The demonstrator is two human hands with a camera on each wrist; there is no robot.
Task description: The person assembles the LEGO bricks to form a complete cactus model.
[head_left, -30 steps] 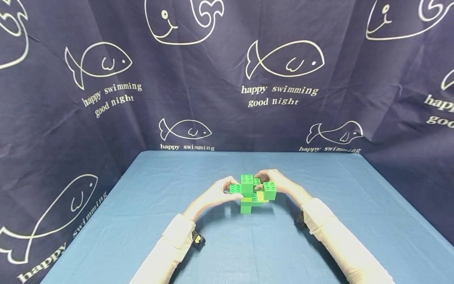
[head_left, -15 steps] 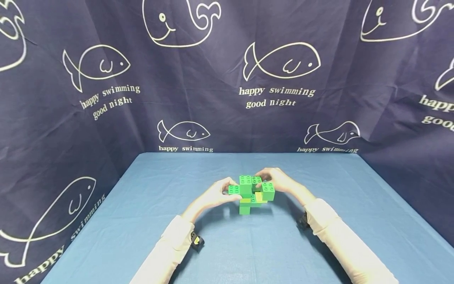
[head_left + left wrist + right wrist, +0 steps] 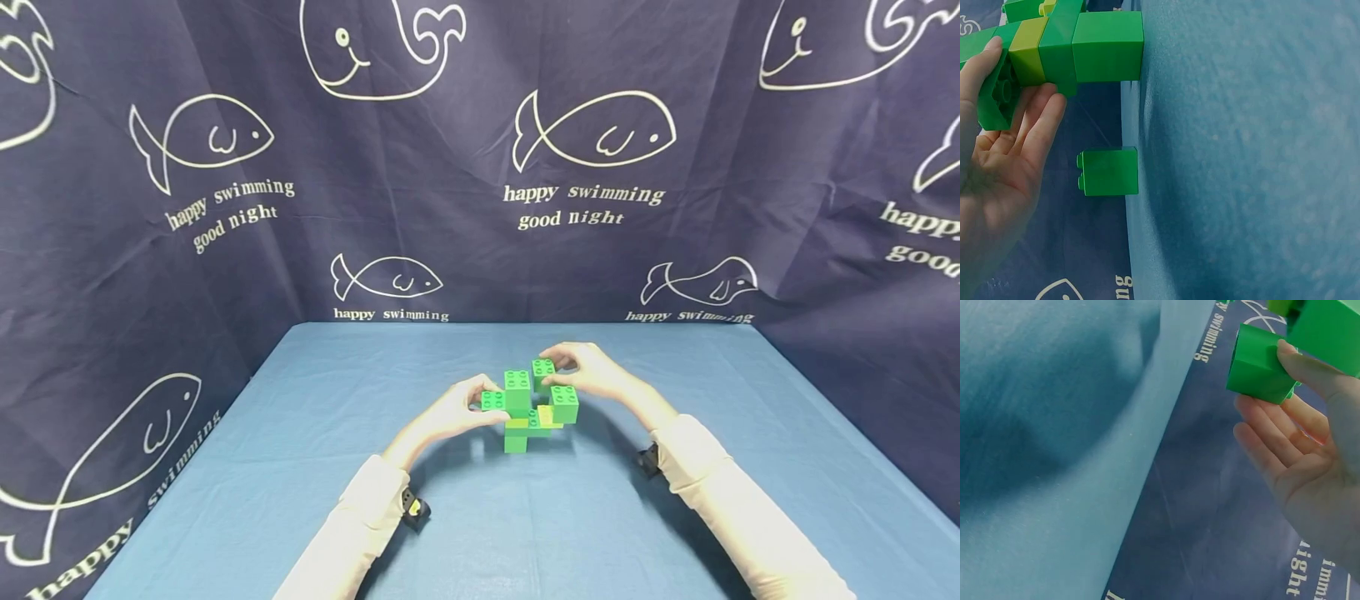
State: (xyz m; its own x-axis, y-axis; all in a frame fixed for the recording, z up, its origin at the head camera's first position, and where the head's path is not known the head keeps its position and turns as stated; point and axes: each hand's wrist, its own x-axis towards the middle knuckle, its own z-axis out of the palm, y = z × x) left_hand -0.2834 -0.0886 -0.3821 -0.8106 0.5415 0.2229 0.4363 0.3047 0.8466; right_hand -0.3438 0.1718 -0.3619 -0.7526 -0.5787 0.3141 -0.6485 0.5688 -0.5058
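Note:
A building-brick model, mostly green with yellow-green pieces, stands on the table, its upright column (image 3: 516, 400) in the middle. My left hand (image 3: 448, 412) grips it at the left, with the thumb in front and fingers behind, round a side brick (image 3: 492, 401). To the right, my right hand (image 3: 592, 371) pinches a loose green brick (image 3: 543, 372) between thumb and fingers. That brick (image 3: 1260, 365) is apart from the model in the right wrist view. Another green brick (image 3: 564, 403) forms the model's right end, in front of the right hand.
In the left wrist view, a separate green brick (image 3: 1110, 172) stands on the blue-covered table (image 3: 450, 533), beyond the left hand. It is hidden in the head view. Dark blue cloth (image 3: 480, 167) with fish drawings rises behind and at both sides.
My right hand has risen away from the model with the green brick, opening a gap between them. My left hand keeps its grip, and the head view has shifted slightly.

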